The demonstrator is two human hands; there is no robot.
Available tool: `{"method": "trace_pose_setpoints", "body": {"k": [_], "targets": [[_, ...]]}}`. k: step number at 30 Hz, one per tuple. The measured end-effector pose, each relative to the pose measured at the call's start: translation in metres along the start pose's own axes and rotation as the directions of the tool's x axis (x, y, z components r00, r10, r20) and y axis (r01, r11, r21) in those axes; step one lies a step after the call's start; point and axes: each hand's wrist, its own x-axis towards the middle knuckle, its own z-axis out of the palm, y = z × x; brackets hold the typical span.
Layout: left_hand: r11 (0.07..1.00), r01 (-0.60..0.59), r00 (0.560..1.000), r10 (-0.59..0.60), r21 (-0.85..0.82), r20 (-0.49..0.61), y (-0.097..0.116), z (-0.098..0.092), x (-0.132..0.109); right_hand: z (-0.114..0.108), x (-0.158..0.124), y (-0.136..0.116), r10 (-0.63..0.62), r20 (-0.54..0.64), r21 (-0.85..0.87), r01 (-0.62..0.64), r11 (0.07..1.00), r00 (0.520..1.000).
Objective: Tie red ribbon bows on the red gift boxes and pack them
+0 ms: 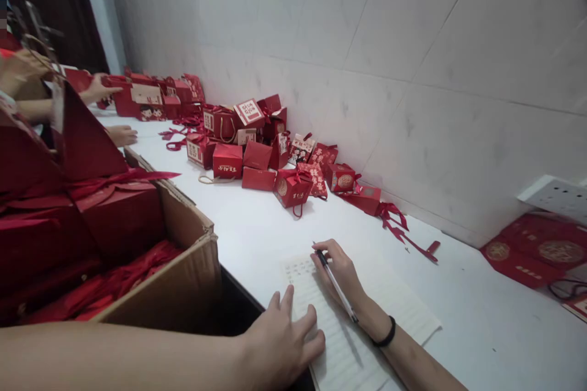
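Observation:
A lined sheet of paper lies on the white table, with small handwriting near its top left corner. My right hand rests over the sheet and grips a pen with a clear barrel and black end; a dark band circles the wrist. My left hand lies at the paper's left edge, its fingers spread. Just left of that arm stands an open cardboard box holding red gift boxes and red ribbons. Part of the paper is hidden under both hands.
Many red gift boxes and ribbons are heaped along the tiled wall. A flat red packet leans below a white socket strip at right. At the far left, another person's hands are among the boxes on the table.

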Motion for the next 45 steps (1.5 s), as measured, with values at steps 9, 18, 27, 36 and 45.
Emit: {"method": "trace_pose_setpoints", "body": {"k": [9, 18, 27, 36, 45], "targets": [[0.985, -0.046, 0.993, 0.063, 0.169, -0.097, -0.007, 0.017, 0.003, -0.034, 0.009, 0.059, -0.092, -0.026, -0.464, 0.07, 0.883, 0.995], [0.998, 0.044, 0.998, -0.043, 0.033, -0.052, -0.014, 0.028, 0.01, 0.03, 0.091, 0.027, 0.066, -0.038, -0.228, -0.073, 0.971, 0.997], [0.993, -0.018, 0.966, 0.047, -0.118, 0.256, -0.026, -0.011, 0.012, 0.067, 0.159, 0.019, 0.424, -0.188, -0.071, -0.443, 0.894, 0.886], [0.988, 0.039, 0.959, 0.006, -0.152, 0.284, -0.048, -0.053, 0.016, 0.013, 0.11, 0.008, 0.129, -0.073, 0.089, -0.123, 0.988, 0.989], [0.972, 0.019, 0.904, -0.117, -0.235, -0.412, -0.06, -0.084, 0.016, -0.061, 0.065, -0.043, -0.015, 0.366, 0.29, -0.099, 0.952, 0.93]]}}
